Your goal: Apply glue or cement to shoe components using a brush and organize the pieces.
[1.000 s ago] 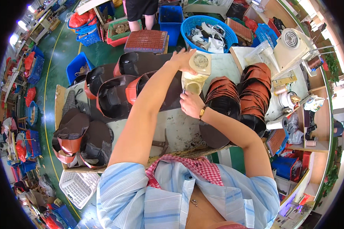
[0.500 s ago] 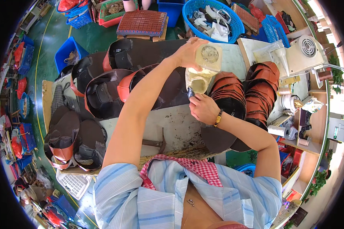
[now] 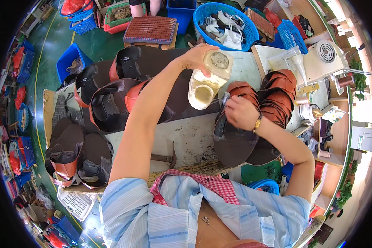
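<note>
My left hand (image 3: 196,58) grips a cloudy, yellowish plastic container (image 3: 198,82) with a round opening, tilted above the bench. Just right of it, my right hand (image 3: 242,112) is closed around a small tool with a grey tip (image 3: 225,97); most of the tool is hidden by the fingers. Under and beyond that hand lie two overlapping rows of sandals with reddish-brown straps (image 3: 279,97) and dark soles (image 3: 234,144). Left of my left forearm, more dark sandals (image 3: 107,103) are laid out, their straps standing up in loops.
A hammer (image 3: 169,158) lies on the worn white bench (image 3: 190,138) near its front edge. At the right stands a cream machine (image 3: 324,62) beside thread spools (image 3: 312,110). Beyond the bench are a blue basket of straps (image 3: 252,31) and a woven-topped stool (image 3: 151,31).
My right hand has moved right, away from the container's opening, and now hovers over the sandal row. The container has shifted slightly left and tilted more.
</note>
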`<action>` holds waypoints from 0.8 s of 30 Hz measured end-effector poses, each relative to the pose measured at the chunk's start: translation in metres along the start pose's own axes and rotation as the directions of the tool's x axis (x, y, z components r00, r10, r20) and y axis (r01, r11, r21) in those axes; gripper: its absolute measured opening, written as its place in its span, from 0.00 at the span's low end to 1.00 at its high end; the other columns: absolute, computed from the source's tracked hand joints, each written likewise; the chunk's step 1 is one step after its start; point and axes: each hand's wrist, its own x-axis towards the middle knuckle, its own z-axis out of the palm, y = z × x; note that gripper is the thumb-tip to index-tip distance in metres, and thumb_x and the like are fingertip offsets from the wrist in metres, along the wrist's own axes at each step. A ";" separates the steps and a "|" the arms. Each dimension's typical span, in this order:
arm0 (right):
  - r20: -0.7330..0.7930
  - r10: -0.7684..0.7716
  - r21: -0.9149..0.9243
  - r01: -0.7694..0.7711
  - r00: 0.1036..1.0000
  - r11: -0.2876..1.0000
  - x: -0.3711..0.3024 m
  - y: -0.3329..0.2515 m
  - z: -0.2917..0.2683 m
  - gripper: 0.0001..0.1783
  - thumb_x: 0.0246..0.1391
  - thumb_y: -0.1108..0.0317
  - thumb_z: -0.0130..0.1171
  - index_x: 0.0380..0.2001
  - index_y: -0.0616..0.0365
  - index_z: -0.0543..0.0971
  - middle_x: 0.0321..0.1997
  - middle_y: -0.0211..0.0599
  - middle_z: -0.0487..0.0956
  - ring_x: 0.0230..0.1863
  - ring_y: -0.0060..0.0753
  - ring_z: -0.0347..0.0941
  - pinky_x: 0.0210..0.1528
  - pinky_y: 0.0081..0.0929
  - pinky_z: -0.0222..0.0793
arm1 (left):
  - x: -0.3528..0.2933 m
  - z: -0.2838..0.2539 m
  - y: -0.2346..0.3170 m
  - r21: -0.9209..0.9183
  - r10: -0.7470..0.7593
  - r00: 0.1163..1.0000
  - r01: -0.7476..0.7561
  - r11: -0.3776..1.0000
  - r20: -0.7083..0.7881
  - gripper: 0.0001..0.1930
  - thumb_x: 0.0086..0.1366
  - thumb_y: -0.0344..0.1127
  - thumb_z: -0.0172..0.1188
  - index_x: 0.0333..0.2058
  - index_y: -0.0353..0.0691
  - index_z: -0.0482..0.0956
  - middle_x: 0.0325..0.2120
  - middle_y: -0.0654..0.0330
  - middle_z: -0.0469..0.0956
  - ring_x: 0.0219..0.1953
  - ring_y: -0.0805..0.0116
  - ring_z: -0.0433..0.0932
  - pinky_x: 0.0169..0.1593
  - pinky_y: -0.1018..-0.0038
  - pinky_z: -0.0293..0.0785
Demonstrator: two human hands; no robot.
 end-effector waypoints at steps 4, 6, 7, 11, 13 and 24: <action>-0.255 0.192 0.409 -0.074 0.948 0.910 0.014 0.008 -0.038 0.03 0.41 0.73 0.63 0.23 0.57 0.78 0.31 0.34 0.76 0.33 0.36 0.73 0.38 0.27 0.69 | 0.005 -0.006 -0.027 -0.151 -0.075 0.997 0.073 0.986 -0.009 0.52 0.29 0.37 0.76 0.59 0.38 0.64 0.51 0.54 0.71 0.53 0.63 0.70 0.58 0.71 0.63; -0.256 0.206 0.481 -0.061 0.944 0.875 0.026 0.006 -0.055 0.05 0.41 0.74 0.63 0.26 0.58 0.79 0.31 0.35 0.78 0.33 0.36 0.75 0.37 0.26 0.70 | 0.011 -0.012 -0.015 -0.208 -0.207 0.973 0.223 0.952 0.099 0.51 0.29 0.35 0.76 0.58 0.33 0.65 0.49 0.55 0.74 0.50 0.65 0.73 0.56 0.72 0.66; -0.225 0.215 0.599 -0.039 0.950 0.800 0.034 0.001 -0.055 0.05 0.42 0.75 0.63 0.26 0.59 0.79 0.30 0.36 0.78 0.33 0.36 0.75 0.37 0.26 0.71 | 0.010 -0.012 -0.011 -0.189 -0.216 0.970 0.235 0.953 0.115 0.50 0.28 0.35 0.76 0.57 0.35 0.66 0.49 0.55 0.74 0.51 0.64 0.72 0.56 0.72 0.65; -0.193 0.137 0.678 0.031 0.972 0.734 0.064 -0.020 -0.042 0.04 0.42 0.73 0.62 0.24 0.60 0.78 0.28 0.35 0.77 0.31 0.37 0.75 0.35 0.28 0.71 | 0.010 -0.008 -0.003 -0.188 -0.247 0.966 0.256 0.948 0.073 0.51 0.28 0.36 0.75 0.58 0.37 0.66 0.50 0.54 0.74 0.53 0.62 0.70 0.57 0.71 0.63; -0.178 0.093 0.637 0.043 0.980 0.769 0.070 -0.024 -0.040 0.04 0.40 0.72 0.62 0.22 0.59 0.77 0.27 0.34 0.76 0.31 0.38 0.75 0.34 0.28 0.71 | 0.007 -0.009 -0.002 -0.129 -0.249 0.966 0.256 0.958 0.069 0.51 0.28 0.36 0.75 0.58 0.38 0.66 0.50 0.54 0.74 0.53 0.62 0.70 0.58 0.71 0.63; -0.158 0.364 0.692 -0.161 0.918 0.704 0.015 0.031 -0.019 0.06 0.48 0.69 0.62 0.24 0.59 0.78 0.24 0.32 0.78 0.22 0.24 0.72 0.26 0.23 0.67 | -0.005 -0.004 0.010 -0.134 -0.199 0.979 0.202 0.970 0.035 0.52 0.26 0.39 0.77 0.58 0.48 0.67 0.49 0.50 0.65 0.53 0.55 0.67 0.59 0.68 0.63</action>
